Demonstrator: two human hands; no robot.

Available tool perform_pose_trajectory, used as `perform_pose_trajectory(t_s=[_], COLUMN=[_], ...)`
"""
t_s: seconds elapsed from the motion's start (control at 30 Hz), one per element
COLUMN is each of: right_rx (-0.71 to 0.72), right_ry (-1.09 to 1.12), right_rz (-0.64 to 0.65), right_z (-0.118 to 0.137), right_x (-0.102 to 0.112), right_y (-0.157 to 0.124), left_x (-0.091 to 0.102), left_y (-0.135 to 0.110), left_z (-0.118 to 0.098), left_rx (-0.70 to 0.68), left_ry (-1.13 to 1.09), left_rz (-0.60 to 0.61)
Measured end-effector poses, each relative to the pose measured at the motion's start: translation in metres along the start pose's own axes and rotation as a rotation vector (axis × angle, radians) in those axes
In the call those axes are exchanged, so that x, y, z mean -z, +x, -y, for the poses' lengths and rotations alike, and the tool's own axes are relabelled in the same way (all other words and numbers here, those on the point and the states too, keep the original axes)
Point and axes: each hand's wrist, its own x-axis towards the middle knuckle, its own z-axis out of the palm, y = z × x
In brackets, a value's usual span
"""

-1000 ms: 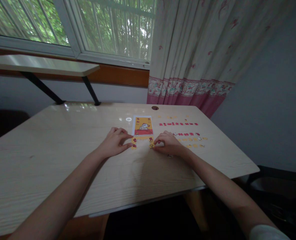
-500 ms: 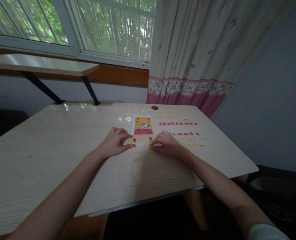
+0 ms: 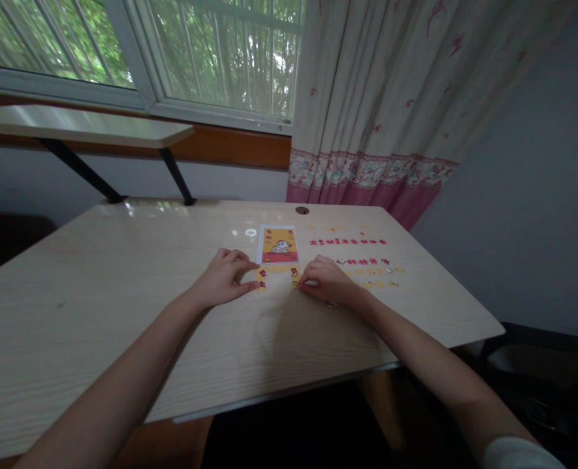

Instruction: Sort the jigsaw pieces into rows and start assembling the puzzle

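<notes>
A partly joined jigsaw border (image 3: 273, 268) lies on the table, with yellow pieces along its top and down both sides. My left hand (image 3: 225, 280) rests at its left side, thumb and forefinger apart, the tips touching the edge pieces there. On the other side my right hand (image 3: 324, 279) has thumb and forefinger pinched at the lowest right-hand puzzle piece (image 3: 295, 283). Just beyond the border lies a picture card (image 3: 280, 244) of a white cartoon animal on yellow and red. Rows of loose red puzzle pieces (image 3: 347, 241) and yellow puzzle pieces (image 3: 379, 271) lie to the right, partly hidden by my right hand.
The wooden table (image 3: 123, 260) has a round cable hole (image 3: 302, 210) near its back edge. A raised shelf (image 3: 84, 127) on dark legs stands at the back left. A patterned curtain (image 3: 367, 117) hangs behind the table, beside the window. A dark chair (image 3: 543, 365) is at the right.
My right fingertips have shifted very slightly at the right side of the border. My left hand stays where it was.
</notes>
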Motion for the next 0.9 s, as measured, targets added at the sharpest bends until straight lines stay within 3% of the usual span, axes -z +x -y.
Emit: perform_pose_trajectory(t_s=[0.2,0.33,0.57,0.9], right_rx=[0.005,-0.102,-0.223,-0.246], right_ry=[0.02,-0.02,-0.068,-0.09], right_rz=[-0.047,-0.096,-0.002,0.044], right_z=[-0.0003,-0.0002,0.0017,0.0007], right_x=[-0.0019,-0.0038,-0.0033,-0.0026], right_y=[0.0006,0.0027,0.0032,0.0037], left_x=[0.0003,0.001,0.002,0.0032], left_y=[0.0005,0.0007,0.0007,0.002], left_z=[0.0001,-0.0003,-0.0007,-0.0008], left_rx=[0.001,-0.01,-0.025,-0.037], left_ry=[0.003,0.015,0.01,0.013], left_rz=[0.016,0.009,0.028,0.041])
